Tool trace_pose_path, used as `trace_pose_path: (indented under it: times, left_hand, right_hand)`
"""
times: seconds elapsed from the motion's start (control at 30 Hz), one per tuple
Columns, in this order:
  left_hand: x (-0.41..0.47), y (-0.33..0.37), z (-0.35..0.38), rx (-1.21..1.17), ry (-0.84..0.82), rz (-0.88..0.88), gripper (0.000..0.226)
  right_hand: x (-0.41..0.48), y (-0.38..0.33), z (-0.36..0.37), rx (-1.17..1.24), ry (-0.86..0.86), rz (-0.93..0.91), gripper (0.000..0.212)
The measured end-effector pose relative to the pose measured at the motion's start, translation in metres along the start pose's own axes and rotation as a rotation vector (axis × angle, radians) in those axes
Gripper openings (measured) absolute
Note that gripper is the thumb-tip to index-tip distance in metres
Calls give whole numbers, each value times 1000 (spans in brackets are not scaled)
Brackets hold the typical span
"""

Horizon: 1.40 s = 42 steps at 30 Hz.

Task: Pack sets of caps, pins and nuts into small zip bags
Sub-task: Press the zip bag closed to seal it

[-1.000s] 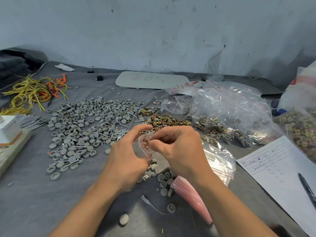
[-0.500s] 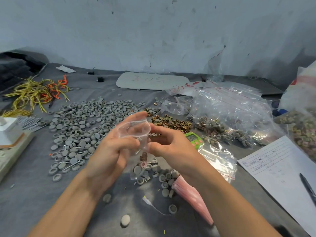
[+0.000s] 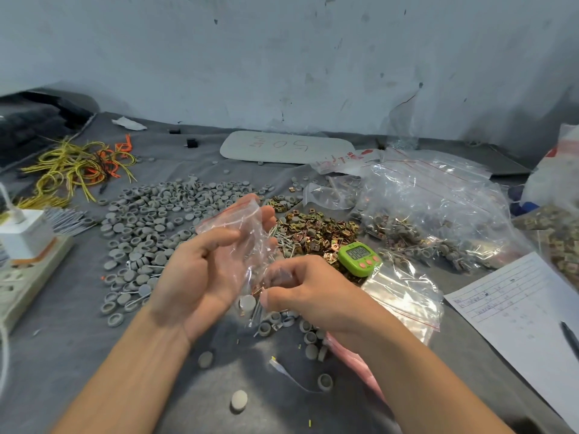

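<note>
Left of the timer [image 3: 359,254], my left hand [image 3: 200,277] pinches the bag [image 3: 241,227] near its top; my right hand [image 3: 310,289] grips its bottom, probably to settle the parts [image 3: 247,302].

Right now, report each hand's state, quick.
Left hand: holds the small zip bag between thumb and fingers.
Right hand: fingers curled, pinching the same bag's lower end.

Both bare forearms reach in from below, converging. The left hand [image 3: 200,277] is palm up, its thumb and fingers holding a small zip bag [image 3: 241,227]. The right hand [image 3: 310,292], knuckles up with fingers curled, pinches the bag's lower part.
</note>
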State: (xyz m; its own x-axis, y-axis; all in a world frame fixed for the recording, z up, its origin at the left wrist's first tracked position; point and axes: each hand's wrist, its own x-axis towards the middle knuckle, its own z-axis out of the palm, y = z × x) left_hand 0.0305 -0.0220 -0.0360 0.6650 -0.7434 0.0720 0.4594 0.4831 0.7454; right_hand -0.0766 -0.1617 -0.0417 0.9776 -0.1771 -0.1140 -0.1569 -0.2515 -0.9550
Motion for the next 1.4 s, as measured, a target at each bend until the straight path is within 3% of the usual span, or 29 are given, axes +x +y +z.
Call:
trace_pose_path:
  times: [0.1, 0.27, 0.37, 0.47, 0.67, 0.77, 0.97, 1.1, 1.2, 1.27, 1.4]
  left_hand:
    - [0, 2, -2, 72, -15, 13, 53]
    - [-1, -1, -3, 402, 74, 8, 54]
    - [0, -7, -1, 477, 94, -21, 27]
    - [-2, -11, 2, 489, 106, -45, 21]
    - [-4, -14, 4, 576, 123, -39, 29]
    - [-3, -18, 4, 632, 149, -25, 9]
    - [-2, -17, 4, 647, 165, 17, 5]
    - [-5, -17, 2, 642, 96, 87, 13]
    - [-6, -18, 4, 727, 62, 149, 17]
    - [-7, -18, 5, 796, 86, 198, 21]
    - [-7, -16, 3, 837, 123, 277, 34]
  right_hand:
    - [0, 3, 1, 67, 44, 0, 6]
    - [2, 3, 0, 338, 159, 19, 10]
    - [1, 2, -6, 486, 163, 39, 21]
    - [1, 2, -10, 499, 174, 51, 14]
    - [0, 4, -11, 399, 225, 22, 17]
    - [1, 7, -12, 371, 240, 5, 13]
    - [1, 9, -13, 317, 217, -58, 15]
    - [1, 11, -12, 210, 256, -122, 14]
    - [-1, 12, -11, -62, 367, -186, 18]
    - [-2, 10, -8, -180, 412, -227, 10]
    - [-3, 8, -3, -116, 402, -290, 11]
